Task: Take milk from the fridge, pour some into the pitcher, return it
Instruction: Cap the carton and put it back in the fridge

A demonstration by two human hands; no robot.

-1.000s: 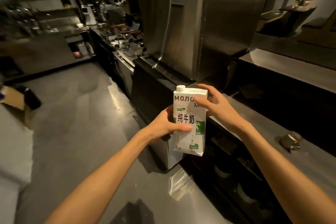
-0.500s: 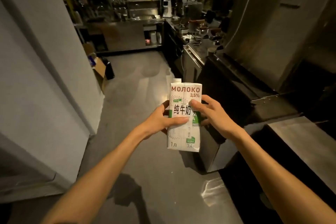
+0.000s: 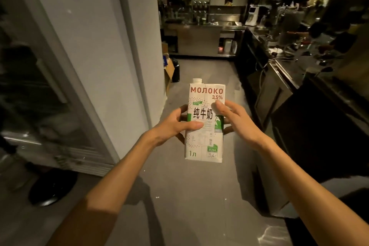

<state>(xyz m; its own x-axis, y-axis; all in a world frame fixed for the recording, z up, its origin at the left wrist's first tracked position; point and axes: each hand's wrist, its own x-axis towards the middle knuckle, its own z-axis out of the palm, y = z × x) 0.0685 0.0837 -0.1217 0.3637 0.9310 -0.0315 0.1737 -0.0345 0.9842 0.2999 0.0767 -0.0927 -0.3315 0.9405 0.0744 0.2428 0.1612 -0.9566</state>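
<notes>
The setting was a dim bar kitchen with a grey floor (image 3: pixel 179 195). A glass-door fridge (image 3: pixel 40 96) stood at the left, its door closed. A dark counter (image 3: pixel 289 78) ran along the right, crowded with equipment too blurred to identify. Steel shelving (image 3: pixel 201 34) occupied the far wall, and a cardboard box (image 3: pixel 169 70) sat on the floor beside the white fridge side.

The milk carton (image 3: pixel 205 122) was held upright in mid-air over the floor, cap at its top left corner, in front of the person. The left hand (image 3: pixel 175 126) grasped the carton's left edge, thumb across the front and fingers behind. The right hand (image 3: pixel 233 122) gripped the right edge, thumb on the front face. 2 bare forearms were visible.
</notes>
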